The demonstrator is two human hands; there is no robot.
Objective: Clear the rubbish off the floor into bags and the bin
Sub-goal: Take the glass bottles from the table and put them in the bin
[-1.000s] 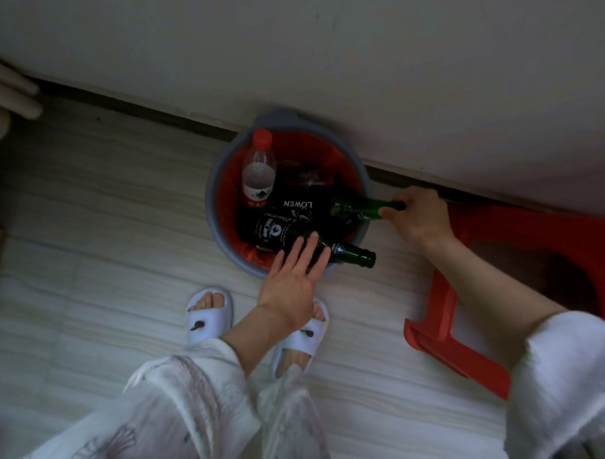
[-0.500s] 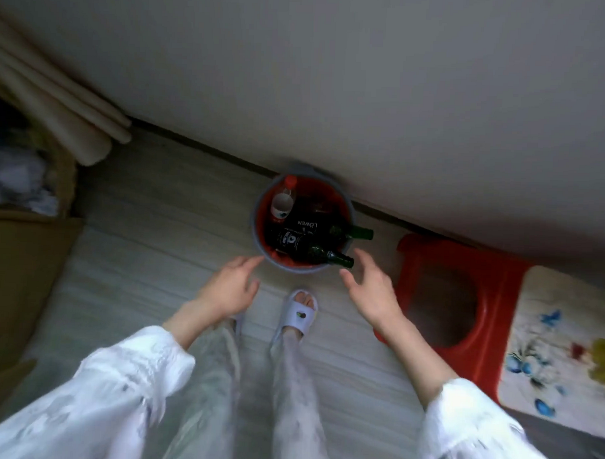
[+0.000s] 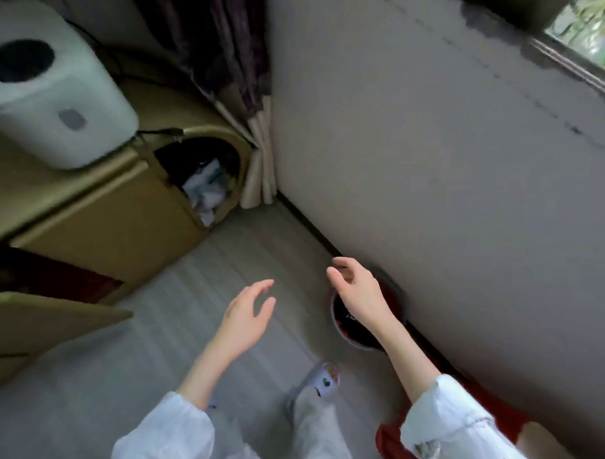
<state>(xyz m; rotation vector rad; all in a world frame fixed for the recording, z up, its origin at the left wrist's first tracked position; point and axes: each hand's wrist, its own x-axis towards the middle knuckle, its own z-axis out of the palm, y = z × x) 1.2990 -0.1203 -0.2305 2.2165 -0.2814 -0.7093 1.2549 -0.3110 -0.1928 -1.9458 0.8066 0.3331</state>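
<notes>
A round grey plastic bin [image 3: 353, 344] carries a red liner. The pale wood-grain floor [image 3: 174, 328] shows fine stripes. A dark purple patterned curtain [image 3: 218, 37] hangs above a tan cabinet [image 3: 99, 222] bearing a white rounded appliance [image 3: 55, 93].

grey bin [image 3: 338, 328] with red liner, against the wall

it stands upright on the floor below and just behind the right hand's [image 3: 355, 289] loosely spread fingers, well right of the left fingertips; the forearm hides much of its dark, blurred contents.
</notes>
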